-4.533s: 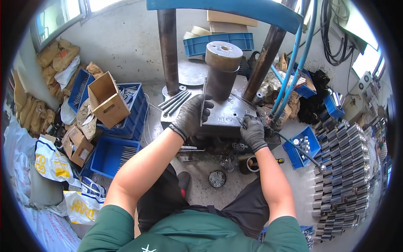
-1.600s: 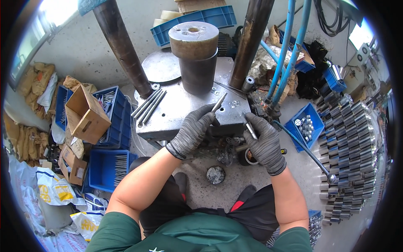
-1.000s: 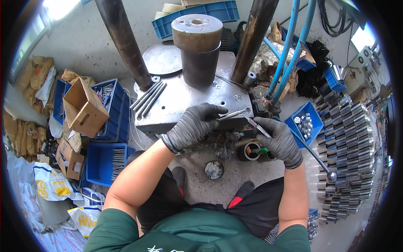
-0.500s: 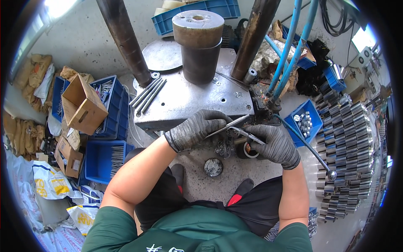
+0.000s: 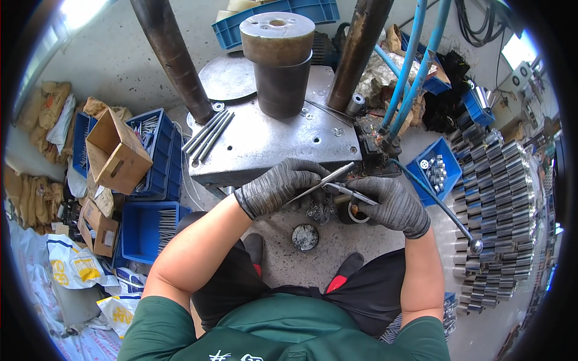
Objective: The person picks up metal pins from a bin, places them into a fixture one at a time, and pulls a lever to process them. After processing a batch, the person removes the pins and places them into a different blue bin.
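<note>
Both of my hands wear grey knit gloves and meet in front of the press's metal block. My left hand (image 5: 280,188) is closed around a slim steel rod (image 5: 335,175), which slants up to the right with its tapered end out past the fingers. In my closed right hand (image 5: 392,204) is a second thin metal rod (image 5: 348,192), its tip pointing left, close under the first rod. Whether the two rods touch I cannot tell. Several similar rods (image 5: 208,135) lie side by side on the block's left part. Small rings (image 5: 309,115) lie near the column's foot.
A thick steel column (image 5: 280,84) rises from the metal block (image 5: 271,141) between two dark posts. Blue bins (image 5: 139,234) and an open carton (image 5: 117,150) stand left. To the right are a blue bin of metal parts (image 5: 436,171), a ball-ended lever (image 5: 475,246) and stacked steel cylinders (image 5: 500,222).
The right hand's rod has moved slightly left and under the left hand's rod. My grip in both hands stays much the same, and the whole view has shifted a little.
</note>
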`<state>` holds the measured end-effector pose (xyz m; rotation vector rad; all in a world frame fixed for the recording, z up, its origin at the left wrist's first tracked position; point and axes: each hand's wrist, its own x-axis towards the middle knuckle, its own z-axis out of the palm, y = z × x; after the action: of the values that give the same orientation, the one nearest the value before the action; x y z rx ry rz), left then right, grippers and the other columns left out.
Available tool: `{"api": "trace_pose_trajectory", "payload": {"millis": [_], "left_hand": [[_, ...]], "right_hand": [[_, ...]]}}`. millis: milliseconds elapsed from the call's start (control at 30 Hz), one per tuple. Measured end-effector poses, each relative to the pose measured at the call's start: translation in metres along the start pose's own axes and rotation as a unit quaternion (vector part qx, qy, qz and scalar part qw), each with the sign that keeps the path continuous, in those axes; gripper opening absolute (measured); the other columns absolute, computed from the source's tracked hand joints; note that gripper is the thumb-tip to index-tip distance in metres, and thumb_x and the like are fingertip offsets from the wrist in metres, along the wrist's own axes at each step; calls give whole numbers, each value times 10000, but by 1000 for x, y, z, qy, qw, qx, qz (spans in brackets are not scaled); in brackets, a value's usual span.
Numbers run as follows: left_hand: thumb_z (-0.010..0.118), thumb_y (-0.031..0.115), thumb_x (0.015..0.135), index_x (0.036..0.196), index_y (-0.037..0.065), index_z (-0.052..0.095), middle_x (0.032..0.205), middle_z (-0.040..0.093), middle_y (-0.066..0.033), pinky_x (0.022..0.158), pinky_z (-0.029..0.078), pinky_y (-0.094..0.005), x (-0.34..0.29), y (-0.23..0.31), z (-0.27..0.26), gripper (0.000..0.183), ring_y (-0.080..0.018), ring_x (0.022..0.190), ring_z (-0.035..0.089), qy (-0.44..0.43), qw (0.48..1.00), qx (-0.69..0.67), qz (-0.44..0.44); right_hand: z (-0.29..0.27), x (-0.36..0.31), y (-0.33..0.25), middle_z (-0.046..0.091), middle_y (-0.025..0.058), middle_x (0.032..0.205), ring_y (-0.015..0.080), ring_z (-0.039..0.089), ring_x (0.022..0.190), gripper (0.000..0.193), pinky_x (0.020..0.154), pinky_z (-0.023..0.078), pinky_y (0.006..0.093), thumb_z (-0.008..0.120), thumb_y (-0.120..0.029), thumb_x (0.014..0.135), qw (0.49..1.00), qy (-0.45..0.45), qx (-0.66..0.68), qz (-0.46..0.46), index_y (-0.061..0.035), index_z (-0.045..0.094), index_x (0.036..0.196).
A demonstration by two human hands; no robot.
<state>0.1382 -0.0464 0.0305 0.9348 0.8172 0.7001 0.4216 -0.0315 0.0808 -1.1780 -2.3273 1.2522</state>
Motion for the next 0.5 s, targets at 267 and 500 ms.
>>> {"api": "trace_pose_trajectory", "payload": {"millis": [267, 500], "left_hand": [[603, 120, 922, 1239, -46, 625, 841, 714, -135, 408, 496, -215, -1, 3, 6, 359, -142, 536, 652, -10, 999, -32, -36], [596, 127, 909, 1304, -60, 580, 863, 712, -147, 403, 510, -218, -1, -3, 2, 438, -156, 542, 664, -46, 991, -117, -48]], "right_hand": [[-1, -3, -4, 749, 135, 1051, 140, 689, 913, 434, 824, 573, 309, 658, 13, 878, 997, -33, 62, 29, 4, 660, 1311], [-1, 0, -3, 745, 138, 1071, 154, 684, 932, 447, 845, 568, 321, 674, -3, 862, 998, -46, 41, 28, 11, 658, 1309]]}}
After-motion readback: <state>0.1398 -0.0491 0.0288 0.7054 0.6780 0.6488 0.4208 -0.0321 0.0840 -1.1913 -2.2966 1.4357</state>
